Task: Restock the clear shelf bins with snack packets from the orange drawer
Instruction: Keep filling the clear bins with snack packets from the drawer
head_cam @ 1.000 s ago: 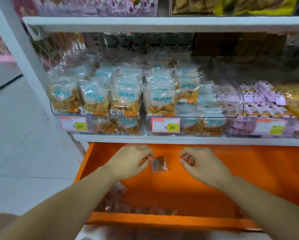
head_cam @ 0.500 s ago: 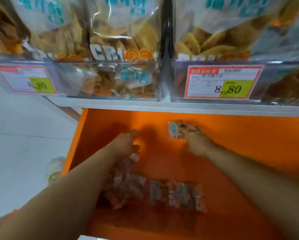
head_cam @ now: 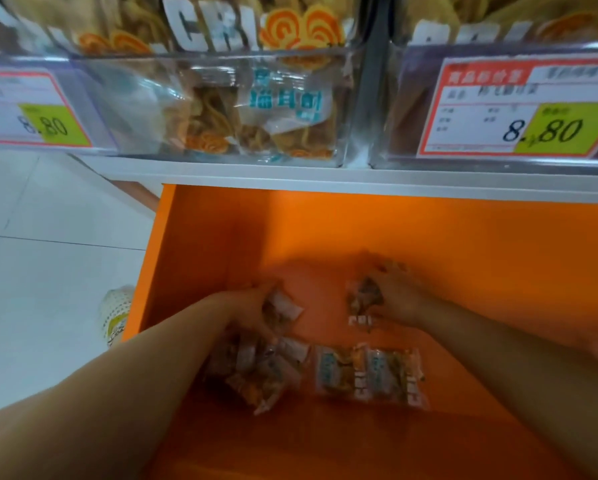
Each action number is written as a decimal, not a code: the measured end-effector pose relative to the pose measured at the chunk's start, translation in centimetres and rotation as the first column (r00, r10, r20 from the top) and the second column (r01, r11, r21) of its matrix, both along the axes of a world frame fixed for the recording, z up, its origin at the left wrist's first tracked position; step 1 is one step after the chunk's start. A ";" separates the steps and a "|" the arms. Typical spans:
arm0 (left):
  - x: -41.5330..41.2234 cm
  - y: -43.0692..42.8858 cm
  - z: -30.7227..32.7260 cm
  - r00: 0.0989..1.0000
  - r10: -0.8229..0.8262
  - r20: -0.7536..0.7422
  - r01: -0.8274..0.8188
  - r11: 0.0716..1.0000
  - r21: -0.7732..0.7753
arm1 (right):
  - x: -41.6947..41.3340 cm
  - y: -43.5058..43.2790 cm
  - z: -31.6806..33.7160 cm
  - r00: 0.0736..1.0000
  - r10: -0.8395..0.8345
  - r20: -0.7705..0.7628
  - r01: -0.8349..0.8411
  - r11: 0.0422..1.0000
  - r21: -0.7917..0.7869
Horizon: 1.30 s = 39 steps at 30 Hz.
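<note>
Collecting stage, by my judgement. Left hand [head_cam: 251, 308]: fingers curled round snack packet [head_cam: 285, 306]. Right hand [head_cam: 399, 299]: fingers pinching second packet [head_cam: 363, 299]. Loose packets [head_cam: 368, 375] in orange drawer [head_cam: 464, 254], 6 o'clock of hands. Clear shelf bins [head_cam: 135, 109] at 12 o'clock, partly stocked; refilling not yet done.

Shop: price tags [head_cam: 519, 109], stocked snack bins [head_cam: 221, 109]
</note>
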<state>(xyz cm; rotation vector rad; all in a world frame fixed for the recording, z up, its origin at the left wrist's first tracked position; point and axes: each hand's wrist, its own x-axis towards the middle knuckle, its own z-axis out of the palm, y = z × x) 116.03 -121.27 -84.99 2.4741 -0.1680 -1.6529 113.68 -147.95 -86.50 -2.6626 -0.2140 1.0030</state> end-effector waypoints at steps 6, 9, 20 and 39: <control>-0.8 -1.9 0.6 0.977 -0.186 -0.101 0.195 0.977 0.085 | -0.1 -0.5 -0.8 0.964 -0.169 -0.207 0.199 0.971 0.135; -1.4 -2.4 1.4 0.964 -0.204 -0.172 0.227 0.965 0.133 | 0.1 -0.9 0.0 0.863 -0.182 -0.471 0.279 0.950 0.143; -3.1 -4.2 3.7 0.903 -0.047 -0.427 0.068 0.997 0.033 | -3.8 1.7 1.5 0.946 0.165 -0.278 -0.158 0.986 0.049; -4.1 -5.7 3.8 0.976 -0.216 -0.018 0.208 0.956 -0.209 | -1.4 -1.1 5.1 0.982 0.041 -0.184 -0.015 0.990 0.141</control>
